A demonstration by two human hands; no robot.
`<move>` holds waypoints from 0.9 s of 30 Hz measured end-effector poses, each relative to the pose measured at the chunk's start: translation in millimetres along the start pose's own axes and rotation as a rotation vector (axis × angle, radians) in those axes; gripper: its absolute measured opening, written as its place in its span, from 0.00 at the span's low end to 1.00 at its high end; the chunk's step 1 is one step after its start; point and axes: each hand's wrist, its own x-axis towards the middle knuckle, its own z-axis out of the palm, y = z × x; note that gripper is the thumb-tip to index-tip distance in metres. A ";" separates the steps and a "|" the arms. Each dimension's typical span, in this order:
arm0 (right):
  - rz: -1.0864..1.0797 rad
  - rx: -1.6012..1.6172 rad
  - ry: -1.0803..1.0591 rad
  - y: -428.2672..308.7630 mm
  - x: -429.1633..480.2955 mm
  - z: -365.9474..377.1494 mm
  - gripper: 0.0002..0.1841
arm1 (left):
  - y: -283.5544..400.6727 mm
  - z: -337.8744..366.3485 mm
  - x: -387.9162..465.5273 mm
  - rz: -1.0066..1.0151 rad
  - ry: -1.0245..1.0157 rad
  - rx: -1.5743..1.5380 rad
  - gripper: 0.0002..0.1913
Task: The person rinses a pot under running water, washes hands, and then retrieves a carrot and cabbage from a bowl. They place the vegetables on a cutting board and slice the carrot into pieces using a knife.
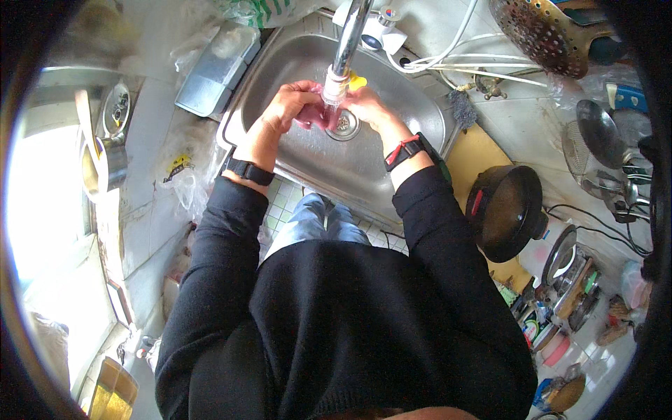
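Note:
A soft pink thing, raw meat or cloth, I cannot tell which, hangs over the stainless steel sink. My left hand grips it from the left, fingers curled around its upper part. From the other side my right hand reaches in beside the tap nozzle; the spout hides its fingertips and what they hold. Water runs from the nozzle onto the pink thing. Just behind and below lies the round drain strainer. A yellow piece shows beside the nozzle.
The chrome spout comes down between my hands. A grey plastic container stands left of the sink. At right are a scouring pad, a dark pan on a yellow board, and hanging utensils, including a perforated skimmer.

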 end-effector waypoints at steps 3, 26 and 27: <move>0.128 0.330 0.015 -4.0 -12.5 -3.4 0.11 | -11.6 -18.3 3.4 0.110 0.255 0.534 0.10; -0.037 0.024 0.659 9.8 -27.7 88.0 0.20 | -60.9 65.5 5.2 -0.187 0.154 -0.891 0.14; 0.031 0.092 0.701 9.8 -19.8 76.3 0.21 | -62.1 71.4 4.4 -0.194 0.204 -0.911 0.14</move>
